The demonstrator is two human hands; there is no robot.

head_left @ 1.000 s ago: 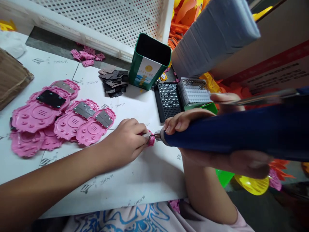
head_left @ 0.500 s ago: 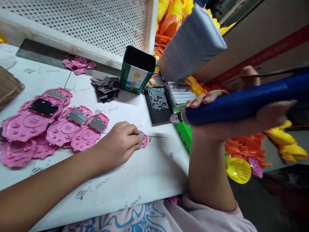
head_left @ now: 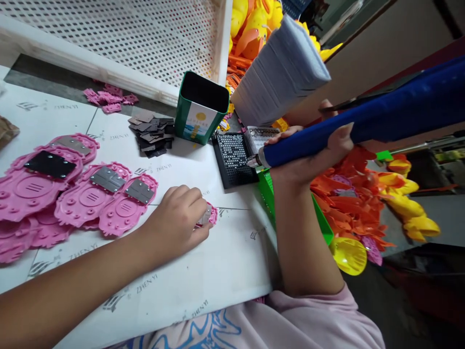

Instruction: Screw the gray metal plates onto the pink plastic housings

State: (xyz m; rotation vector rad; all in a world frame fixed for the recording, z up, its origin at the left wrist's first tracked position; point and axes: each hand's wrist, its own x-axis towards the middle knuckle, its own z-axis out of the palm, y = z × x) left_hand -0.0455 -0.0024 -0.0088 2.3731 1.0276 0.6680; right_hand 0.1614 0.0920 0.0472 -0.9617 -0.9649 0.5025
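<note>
On the white table sheet (head_left: 232, 257), my left hand (head_left: 183, 218) is closed over a pink part with a grey metal plate (head_left: 211, 214); only its right end shows. My right hand (head_left: 308, 155) is wrapped round a blue power screwdriver (head_left: 363, 126), whose metal tip is over the right edge of a black screw tray (head_left: 234, 157) holding rows of small screws. Several pink parts (head_left: 90, 198) with metal plates lie at the left, some overlapping. Beyond my left hand is a pile of dark metal plates (head_left: 154, 135).
A green tin (head_left: 201, 109) stands behind the screw tray. A white perforated crate (head_left: 127, 43) lies at the back, with small pink pieces (head_left: 109, 98) before it. A pale blue stack (head_left: 279, 72) stands behind the tray. Orange parts (head_left: 341, 203) lie at the right.
My right hand has brought the screwdriver left and down, its tip now over the screw tray. My left hand stays on the pink part. The camera view has shifted slightly.
</note>
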